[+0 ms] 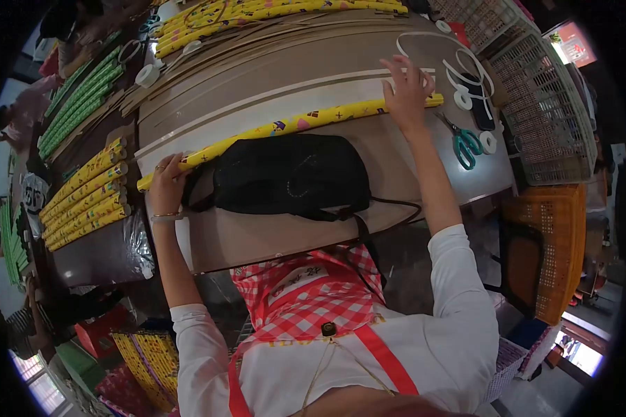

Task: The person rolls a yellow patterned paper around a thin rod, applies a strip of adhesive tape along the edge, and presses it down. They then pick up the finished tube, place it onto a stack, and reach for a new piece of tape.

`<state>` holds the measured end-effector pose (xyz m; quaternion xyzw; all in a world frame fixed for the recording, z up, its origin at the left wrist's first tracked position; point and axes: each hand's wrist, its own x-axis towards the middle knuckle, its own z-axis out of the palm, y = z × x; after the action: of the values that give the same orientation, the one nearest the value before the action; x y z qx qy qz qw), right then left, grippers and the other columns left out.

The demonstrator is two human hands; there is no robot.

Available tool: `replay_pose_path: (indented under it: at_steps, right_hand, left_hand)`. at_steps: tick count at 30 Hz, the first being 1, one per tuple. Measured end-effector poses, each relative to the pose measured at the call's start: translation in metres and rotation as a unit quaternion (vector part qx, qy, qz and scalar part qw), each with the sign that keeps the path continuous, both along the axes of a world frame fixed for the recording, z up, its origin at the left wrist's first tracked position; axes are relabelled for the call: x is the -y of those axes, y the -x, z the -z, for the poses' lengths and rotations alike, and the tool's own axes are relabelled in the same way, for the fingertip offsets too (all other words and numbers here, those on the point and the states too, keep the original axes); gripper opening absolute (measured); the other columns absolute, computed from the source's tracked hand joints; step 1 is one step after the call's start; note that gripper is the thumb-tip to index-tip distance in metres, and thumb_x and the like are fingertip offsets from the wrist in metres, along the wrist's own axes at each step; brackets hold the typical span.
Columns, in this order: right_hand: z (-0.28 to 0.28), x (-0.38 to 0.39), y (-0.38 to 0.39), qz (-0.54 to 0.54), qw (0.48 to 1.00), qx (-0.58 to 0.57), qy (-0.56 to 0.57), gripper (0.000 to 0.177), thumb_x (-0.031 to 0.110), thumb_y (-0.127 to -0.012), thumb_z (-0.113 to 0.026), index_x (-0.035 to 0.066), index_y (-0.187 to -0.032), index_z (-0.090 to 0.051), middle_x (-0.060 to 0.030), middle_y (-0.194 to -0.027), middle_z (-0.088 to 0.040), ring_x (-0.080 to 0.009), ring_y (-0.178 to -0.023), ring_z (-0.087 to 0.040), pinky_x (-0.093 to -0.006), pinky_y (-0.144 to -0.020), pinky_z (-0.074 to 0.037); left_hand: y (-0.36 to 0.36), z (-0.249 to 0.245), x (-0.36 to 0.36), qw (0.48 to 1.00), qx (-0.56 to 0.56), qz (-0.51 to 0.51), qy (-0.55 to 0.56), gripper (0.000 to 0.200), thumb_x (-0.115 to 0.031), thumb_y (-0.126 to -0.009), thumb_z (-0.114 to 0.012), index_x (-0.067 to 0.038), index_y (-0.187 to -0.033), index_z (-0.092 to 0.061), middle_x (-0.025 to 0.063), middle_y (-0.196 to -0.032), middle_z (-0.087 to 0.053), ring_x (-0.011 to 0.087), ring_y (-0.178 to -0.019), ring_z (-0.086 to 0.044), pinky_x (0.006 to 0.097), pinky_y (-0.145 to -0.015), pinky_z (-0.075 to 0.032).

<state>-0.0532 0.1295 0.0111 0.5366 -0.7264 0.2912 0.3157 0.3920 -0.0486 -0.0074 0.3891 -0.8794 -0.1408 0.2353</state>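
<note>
**Yellow tube [278, 128] on table [243, 240], L hand [167, 184] round it, R hand [407, 94] open**

Far L: green tubes [83, 104], then bundled yellow tubes [83, 198] nearer the person. L hand is near the tube's L end, fingers bent round it & close tog.; thumb contact unclear, can't tell. Tube lies at a slant behind black bag [292, 174], w/ white strip [257, 98] just beyond. R hand is at the tube's R part, fingers spread & raised, pinching nothing; can't tell if palm touches. Further R: teal-handled scissors [467, 147] btwn 2 tape rolls [462, 100], then wicker basket [553, 104].
</note>
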Motion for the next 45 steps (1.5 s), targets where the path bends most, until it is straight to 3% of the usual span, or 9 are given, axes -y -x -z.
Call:
replay_pose_path:
  at_steps: [3, 6, 10, 16, 20, 27, 36, 39, 45]
  right_hand:
    - [0.004, -0.009, -0.006, -0.028, 0.997, 0.067, -0.019, 0.021, 0.025, -0.077, -0.061, 0.018, -0.097, -0.062, -0.0006, -0.095, -0.058, -0.0178, -0.094, -0.053, -0.039, -0.091, -0.026]
    - [0.003, -0.019, 0.001, -0.115, 0.916, 0.2, -0.33, 0.028, 0.034, -0.082, -0.057, 0.015, -0.101, -0.061, -0.0037, -0.11, -0.055, -0.0193, -0.098, -0.052, -0.0382, -0.087, -0.029]
    - [-0.003, -0.025, 0.012, -0.178, 0.905, 0.204, -0.327, 0.027, 0.031, -0.082, -0.057, 0.012, -0.101, -0.06, -0.0045, -0.104, -0.057, -0.0208, -0.1, -0.052, -0.0361, -0.092, -0.029]
    - [-0.03, -0.009, 0.011, -0.216, 0.851, 0.223, -0.423, 0.024, 0.015, -0.077, -0.062, 0.003, -0.096, -0.054, -0.0109, -0.103, -0.053, -0.0285, -0.099, -0.051, -0.0338, -0.086, -0.039]
    - [-0.024, -0.01, 0.012, -0.243, 0.852, 0.191, -0.422, 0.025, 0.008, -0.075, -0.061, 0.001, -0.096, -0.048, -0.0132, -0.102, -0.051, -0.0316, -0.098, -0.05, -0.0347, -0.085, -0.04]
    - [-0.02, -0.015, 0.007, -0.237, 0.871, 0.121, -0.414, 0.027, 0.01, -0.078, -0.06, 0.002, -0.098, -0.044, -0.0179, -0.121, -0.045, -0.0383, -0.103, -0.048, -0.0408, -0.084, -0.04]
    - [-0.023, -0.01, 0.016, -0.189, 0.872, 0.176, -0.416, 0.028, 0.009, -0.078, -0.06, 0.004, -0.099, -0.043, -0.0162, -0.103, -0.048, -0.0386, -0.091, -0.05, -0.0427, -0.076, -0.041]
    - [-0.028, -0.01, 0.011, -0.168, 0.869, 0.181, -0.428, 0.028, 0.01, -0.078, -0.06, 0.004, -0.099, -0.044, -0.0164, -0.104, -0.047, -0.0386, -0.091, -0.051, -0.0418, -0.075, -0.042]
    - [-0.035, -0.016, 0.01, -0.184, 0.858, 0.198, -0.437, 0.03, 0.011, -0.076, -0.063, 0.004, -0.101, -0.048, -0.0143, -0.106, -0.048, -0.0344, -0.095, -0.051, -0.039, -0.082, -0.043]
  left_hand:
    - [0.002, -0.003, -0.003, 1.0, 0.011, -0.014, -0.007, 0.037, -0.005, -0.071, -0.067, -0.01, -0.107, -0.06, 0.0062, -0.104, -0.06, 0.022, -0.084, -0.062, 0.031, -0.07, -0.049]
    - [0.002, -0.004, -0.002, 0.999, 0.018, -0.019, -0.022, 0.036, -0.005, -0.07, -0.067, -0.01, -0.105, -0.06, 0.0063, -0.103, -0.06, 0.0235, -0.085, -0.061, 0.032, -0.071, -0.048]
    - [0.008, -0.017, -0.007, 0.996, 0.087, -0.014, 0.011, 0.032, -0.005, -0.073, -0.065, -0.006, -0.104, -0.057, 0.0075, -0.106, -0.058, 0.0266, -0.091, -0.059, 0.0334, -0.073, -0.048]
    - [0.004, -0.015, -0.003, 0.998, 0.058, -0.02, 0.001, 0.026, -0.012, -0.068, -0.067, -0.008, -0.092, -0.058, 0.0084, -0.09, -0.061, 0.0293, -0.083, -0.059, 0.0384, -0.07, -0.047]
    - [0.007, -0.017, -0.001, 0.987, 0.152, -0.039, 0.018, 0.024, -0.014, -0.07, -0.064, -0.009, -0.092, -0.055, 0.0105, -0.088, -0.061, 0.0303, -0.082, -0.059, 0.0394, -0.071, -0.047]
    - [0.006, -0.014, 0.002, 0.985, 0.167, -0.004, 0.046, 0.027, -0.011, -0.071, -0.063, -0.009, -0.095, -0.051, 0.0102, -0.091, -0.06, 0.0292, -0.087, -0.057, 0.0388, -0.076, -0.044]
    - [0.027, -0.023, 0.027, 0.972, 0.225, 0.059, 0.032, 0.027, -0.016, -0.069, -0.066, -0.006, -0.091, -0.055, 0.0144, -0.092, -0.056, 0.031, -0.091, -0.056, 0.0386, -0.076, -0.046]
    - [0.033, -0.029, 0.025, 0.961, 0.275, 0.039, 0.004, 0.021, -0.015, -0.072, -0.06, -0.007, -0.092, -0.056, 0.0137, -0.093, -0.057, 0.0294, -0.093, -0.056, 0.0372, -0.077, -0.047]
    - [0.03, -0.04, 0.02, 0.958, 0.285, 0.026, -0.028, 0.026, -0.021, -0.07, -0.066, -0.009, -0.091, -0.055, 0.0119, -0.091, -0.06, 0.0294, -0.084, -0.06, 0.0385, -0.072, -0.049]
